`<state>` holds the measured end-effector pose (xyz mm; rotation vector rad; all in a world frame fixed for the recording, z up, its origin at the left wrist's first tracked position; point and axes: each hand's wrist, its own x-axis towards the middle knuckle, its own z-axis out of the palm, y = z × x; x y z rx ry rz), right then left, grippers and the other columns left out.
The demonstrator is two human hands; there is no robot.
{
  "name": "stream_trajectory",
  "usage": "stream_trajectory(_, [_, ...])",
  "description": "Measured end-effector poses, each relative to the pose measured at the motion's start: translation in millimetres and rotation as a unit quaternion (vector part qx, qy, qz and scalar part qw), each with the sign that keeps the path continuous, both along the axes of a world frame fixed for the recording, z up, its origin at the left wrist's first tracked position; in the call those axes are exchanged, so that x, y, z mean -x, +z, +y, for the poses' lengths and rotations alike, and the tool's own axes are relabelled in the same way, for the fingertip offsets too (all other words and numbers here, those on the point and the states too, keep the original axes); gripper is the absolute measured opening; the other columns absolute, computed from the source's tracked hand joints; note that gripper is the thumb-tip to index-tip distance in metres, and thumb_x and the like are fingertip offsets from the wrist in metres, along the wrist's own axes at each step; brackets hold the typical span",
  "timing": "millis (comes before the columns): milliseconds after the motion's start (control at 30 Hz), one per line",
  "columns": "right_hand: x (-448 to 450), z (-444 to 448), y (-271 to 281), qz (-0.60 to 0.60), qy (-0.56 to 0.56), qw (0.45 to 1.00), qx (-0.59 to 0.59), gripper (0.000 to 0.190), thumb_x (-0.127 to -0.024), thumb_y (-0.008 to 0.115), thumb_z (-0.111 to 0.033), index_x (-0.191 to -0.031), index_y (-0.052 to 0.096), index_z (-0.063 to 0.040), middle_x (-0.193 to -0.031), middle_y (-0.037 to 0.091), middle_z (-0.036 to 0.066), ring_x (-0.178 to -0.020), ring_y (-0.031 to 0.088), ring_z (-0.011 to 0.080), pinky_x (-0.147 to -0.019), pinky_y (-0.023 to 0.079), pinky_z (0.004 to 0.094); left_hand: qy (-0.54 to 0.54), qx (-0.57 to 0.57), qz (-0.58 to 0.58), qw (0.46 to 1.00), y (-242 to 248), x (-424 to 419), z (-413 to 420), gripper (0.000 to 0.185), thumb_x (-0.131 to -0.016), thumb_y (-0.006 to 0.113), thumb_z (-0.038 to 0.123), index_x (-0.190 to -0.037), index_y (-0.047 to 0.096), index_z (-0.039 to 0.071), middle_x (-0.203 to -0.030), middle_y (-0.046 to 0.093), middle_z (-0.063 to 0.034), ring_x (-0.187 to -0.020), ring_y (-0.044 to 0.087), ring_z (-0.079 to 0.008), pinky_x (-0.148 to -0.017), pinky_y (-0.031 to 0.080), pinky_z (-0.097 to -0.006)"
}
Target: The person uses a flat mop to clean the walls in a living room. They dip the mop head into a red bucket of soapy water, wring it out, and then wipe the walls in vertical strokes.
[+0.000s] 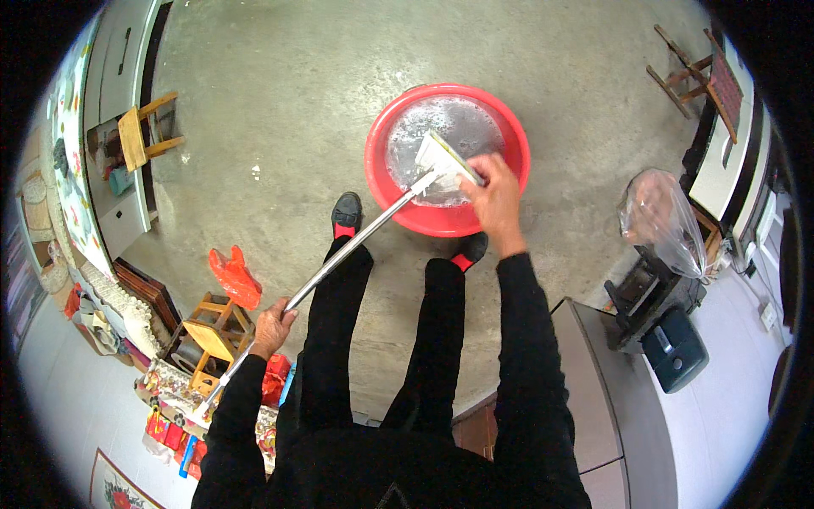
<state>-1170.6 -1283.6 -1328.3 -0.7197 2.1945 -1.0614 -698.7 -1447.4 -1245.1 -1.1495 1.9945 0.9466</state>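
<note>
A red plastic basin [379, 191] with sudsy grey water stands on the concrete floor in front of my feet. Across it slants a metal pole [356, 240] with a flat white head [439, 153], perhaps a mop or squeegee, held over the water. My left hand [272, 327] is closed around the pole's middle, left of my legs. At the near right end of the white head, my right hand [496, 194] grips its edge with thumb and fingers. The underside of the head is hidden.
Small wooden stools [132, 139] stand at the left, one [213, 340] near my left arm. A red plastic bag [235, 277] lies on the floor. At the right are a folding stool [693, 76], a clear plastic bag [661, 219] and a grey cabinet [610, 382].
</note>
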Motion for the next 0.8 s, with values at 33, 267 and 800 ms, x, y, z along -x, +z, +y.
stream_trajectory(33, [-14,5,9,0.008,-0.01,1.0,0.003,0.021,-0.075,0.072,-0.011,-0.091,0.062,-0.003,-0.084,0.057,0.012,-0.078,0.06,0.0289,-0.07,0.047,0.0371,0.012,0.0,-0.008,1.0,-7,-8,-3,0.026,-0.086,0.066,0.021,-0.107,0.057,0.008,-0.079,0.064,-0.0207,-0.078,0.065,-0.0396,-0.067,0.051,-0.044])
stream_trajectory(267, [-97,30,26,-0.015,-0.154,0.988,-0.003,0.024,-0.075,0.072,-0.005,-0.09,0.054,-0.003,-0.083,0.053,0.011,-0.066,0.058,0.0253,-0.059,0.047,0.0342,-0.038,0.03,-0.031,0.998,-76,10,-20,0.034,-0.085,0.066,0.02,-0.115,0.057,0.008,-0.095,0.065,-0.0209,-0.09,0.063,-0.0413,-0.076,0.051,-0.0461])
stream_trajectory(800, [-131,-9,34,-0.217,0.013,0.961,0.172,0.045,-0.063,0.078,-0.009,-0.104,0.059,-0.006,-0.097,0.056,0.011,-0.094,0.058,0.0286,-0.079,0.048,0.0382,0.371,-0.098,0.299,0.874,-19,289,21,0.051,-0.092,0.049,0.015,-0.14,0.036,0.002,-0.118,0.053,-0.0094,-0.106,0.05,-0.0164,-0.095,0.041,-0.0299])
